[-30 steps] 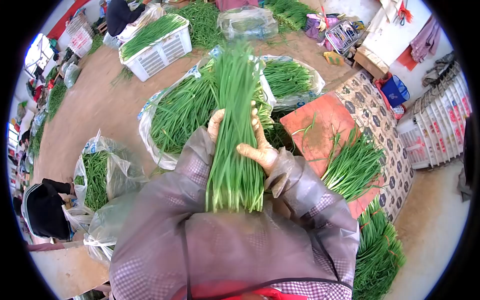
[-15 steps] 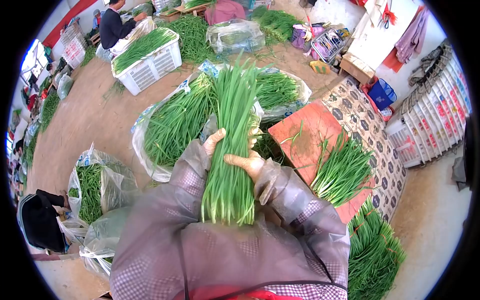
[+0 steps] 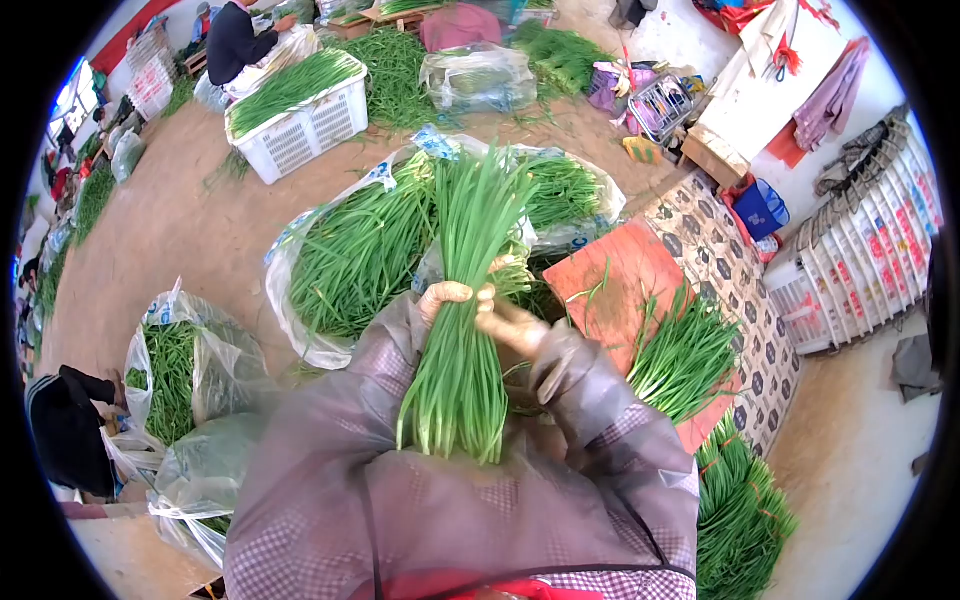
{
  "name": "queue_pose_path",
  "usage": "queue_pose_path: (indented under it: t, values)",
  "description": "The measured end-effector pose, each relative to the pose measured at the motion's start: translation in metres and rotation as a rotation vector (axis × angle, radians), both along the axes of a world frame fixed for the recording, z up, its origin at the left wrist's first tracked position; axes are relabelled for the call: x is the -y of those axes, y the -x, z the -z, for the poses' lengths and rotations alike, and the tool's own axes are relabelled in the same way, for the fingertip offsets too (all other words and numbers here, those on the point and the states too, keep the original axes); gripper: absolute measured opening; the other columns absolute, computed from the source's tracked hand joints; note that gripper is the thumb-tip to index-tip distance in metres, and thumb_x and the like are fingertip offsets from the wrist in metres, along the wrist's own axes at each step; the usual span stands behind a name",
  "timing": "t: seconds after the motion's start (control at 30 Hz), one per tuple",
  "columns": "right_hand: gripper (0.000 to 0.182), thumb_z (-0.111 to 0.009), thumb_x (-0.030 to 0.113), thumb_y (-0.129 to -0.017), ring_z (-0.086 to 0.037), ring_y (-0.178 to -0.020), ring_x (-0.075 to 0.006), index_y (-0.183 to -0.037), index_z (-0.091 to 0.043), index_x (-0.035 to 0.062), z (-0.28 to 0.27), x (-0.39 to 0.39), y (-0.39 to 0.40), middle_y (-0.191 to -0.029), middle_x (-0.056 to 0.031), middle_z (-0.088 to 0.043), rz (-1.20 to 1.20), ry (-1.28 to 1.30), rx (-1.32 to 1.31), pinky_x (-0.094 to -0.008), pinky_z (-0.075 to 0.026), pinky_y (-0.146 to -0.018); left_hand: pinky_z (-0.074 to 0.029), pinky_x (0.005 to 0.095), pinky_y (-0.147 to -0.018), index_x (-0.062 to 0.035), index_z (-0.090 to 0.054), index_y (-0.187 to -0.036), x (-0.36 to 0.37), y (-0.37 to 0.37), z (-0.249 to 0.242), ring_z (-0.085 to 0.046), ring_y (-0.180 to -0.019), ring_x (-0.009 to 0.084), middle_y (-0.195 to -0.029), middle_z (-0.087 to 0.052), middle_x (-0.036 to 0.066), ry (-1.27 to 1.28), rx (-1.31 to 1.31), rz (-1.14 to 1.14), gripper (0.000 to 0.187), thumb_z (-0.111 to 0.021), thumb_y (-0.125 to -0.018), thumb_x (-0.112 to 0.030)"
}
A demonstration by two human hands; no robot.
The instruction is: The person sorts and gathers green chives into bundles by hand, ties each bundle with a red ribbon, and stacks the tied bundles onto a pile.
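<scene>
A long bundle of garlic chives stands in front of my chest, leaf tips away from me and pale cut ends toward me. My left hand is closed around its middle from the left, squeezing it to a narrow waist. At the right side of that waist, my right hand is closed against the bundle, slightly blurred, with some fingers hidden. Beyond the bundle lies an open plastic bag of loose chives. More loose chives rest on a red board to my right.
Banded chive bundles lie at the lower right. White crates are stacked by the right wall, near a blue basket. A white crate of chives stands ahead left, beside a seated person. Another bag of greens stands left.
Both hands have closed in on the bundle, pinching its middle narrower. My right hand has shifted toward the left thumb. The camera view has moved slightly.
</scene>
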State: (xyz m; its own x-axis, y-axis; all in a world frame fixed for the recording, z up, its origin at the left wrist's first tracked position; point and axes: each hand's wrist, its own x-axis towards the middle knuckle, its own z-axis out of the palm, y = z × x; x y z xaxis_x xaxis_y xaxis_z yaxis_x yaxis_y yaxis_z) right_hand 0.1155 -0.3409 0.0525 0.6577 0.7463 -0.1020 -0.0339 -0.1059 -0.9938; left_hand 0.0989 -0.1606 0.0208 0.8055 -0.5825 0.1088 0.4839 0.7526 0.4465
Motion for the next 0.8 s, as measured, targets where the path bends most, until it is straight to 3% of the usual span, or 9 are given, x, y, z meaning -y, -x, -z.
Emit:
queue_pose_path:
  t: [0.03, 0.1, 0.13, 0.33, 0.4, 0.43, 0.53, 0.63, 0.8]
  values:
    - [0.049, -0.063, 0.038, -0.087, -0.055, -0.1, -0.0118, -0.122, -0.053, 0.0042, -0.017, 0.009, -0.019, -0.107, -0.0041, -0.061, -0.061, 0.175, -0.207, -0.0278, -0.043, -0.084, -0.046, 0.0318, -0.084, -0.0093, -0.025, -0.145, -0.001, -0.001, 0.004, -0.053, -0.085, 0.0167, -0.09, -0.052, 0.003, 0.006, -0.001, -0.004, 0.083, -0.064, -0.072, -0.016]
    - [0.037, -0.064, 0.031, -0.088, -0.057, -0.067, -0.0127, -0.11, -0.06, 0.0019, -0.03, 0.019, -0.033, -0.089, -0.0065, -0.064, 0.509, 0.018, -0.228, -0.0261, -0.044, -0.059, -0.046, 0.0343, -0.085, -0.0093, -0.025, -0.145, 0.002, 0.001, 0.006, -0.053, -0.085, 0.0176, -0.09, -0.051, 0.002, 0.052, 0.006, -0.026, 0.083, -0.063, -0.072, -0.014]
    - [0.035, -0.064, 0.024, -0.088, -0.053, -0.062, -0.0102, -0.114, -0.058, 0.0006, 0.001, 0.028, -0.067, -0.082, -0.0033, -0.062, 0.53, -0.046, 0.056, -0.0222, -0.042, -0.057, -0.045, 0.0354, -0.085, -0.0093, -0.024, -0.145, 0.002, 0.0, 0.006, -0.053, -0.085, 0.0178, -0.09, -0.051, 0.002, 0.068, 0.01, -0.009, 0.083, -0.063, -0.072, -0.013]
    - [0.042, -0.058, 0.01, -0.084, -0.056, -0.062, -0.0125, -0.126, -0.054, 0.013, -0.056, 0.006, -0.101, -0.078, -0.0049, -0.063, 0.305, 0.048, 0.472, -0.027, -0.045, -0.058, -0.046, 0.0348, -0.084, -0.0091, -0.025, -0.145, 0.002, -0.006, 0.019, -0.053, -0.085, 0.0177, -0.09, -0.05, 0.002, 0.083, -0.004, 0.02, 0.082, -0.063, -0.072, -0.011]
    - [0.039, -0.06, 0.009, -0.083, -0.059, -0.062, -0.0212, -0.122, -0.056, 0.0119, -0.06, 0.002, -0.115, -0.072, -0.0078, -0.059, 0.118, 0.394, 1.263, -0.0313, -0.046, -0.058, -0.046, 0.0348, -0.083, -0.0088, -0.025, -0.145, 0.001, -0.007, 0.021, -0.053, -0.084, 0.0178, -0.09, -0.051, 0.002, 0.09, -0.015, 0.026, 0.081, -0.063, -0.073, -0.011]
    - [0.039, -0.06, 0.009, -0.083, -0.059, -0.062, -0.0212, -0.122, -0.056, 0.0119, -0.055, -0.002, -0.123, -0.072, -0.0078, -0.059, 0.115, 0.391, 1.262, -0.0313, -0.046, -0.058, -0.046, 0.0348, -0.083, -0.0085, -0.026, -0.144, 0.001, -0.007, 0.021, -0.053, -0.084, 0.0179, -0.09, -0.051, 0.002, 0.094, -0.022, 0.033, 0.08, -0.063, -0.073, -0.011]
    - [0.013, -0.057, 0.013, -0.076, -0.064, -0.072, -0.0307, -0.089, -0.06, 0.0099, -0.055, -0.014, -0.127, -0.077, -0.0102, -0.063, -0.093, 0.725, 1.474, -0.042, -0.05, -0.065, -0.046, 0.034, -0.081, -0.0077, -0.026, -0.144, 0.002, -0.006, 0.024, -0.053, -0.083, 0.0176, -0.088, -0.051, 0.002, 0.064, -0.087, 0.021, 0.079, -0.062, -0.073, -0.011]
    - [0.01, -0.056, 0.015, -0.074, -0.065, -0.073, -0.0316, -0.082, -0.058, 0.0089, -0.042, -0.022, -0.137, -0.078, -0.0122, -0.064, -0.079, 0.878, 1.576, -0.0437, -0.051, -0.065, -0.046, 0.0331, -0.08, -0.0069, -0.026, -0.144, 0.001, -0.009, 0.033, -0.054, -0.081, 0.017, -0.085, -0.052, 0.003, 0.058, -0.129, 0.071, 0.079, -0.062, -0.074, -0.01]
    - [0.019, -0.052, 0.025, -0.088, -0.063, -0.078, -0.0347, -0.09, -0.059, 0.0072, -0.048, 0.007, -0.163, -0.087, -0.0177, -0.064, 0.384, 0.905, 1.068, -0.0413, -0.051, -0.069, -0.046, 0.0325, -0.081, -0.006, -0.028, -0.143, 0.002, -0.008, 0.02, -0.054, -0.08, 0.0162, -0.085, -0.052, 0.003, 0.108, -0.029, 0.004, 0.077, -0.061, -0.074, -0.01]
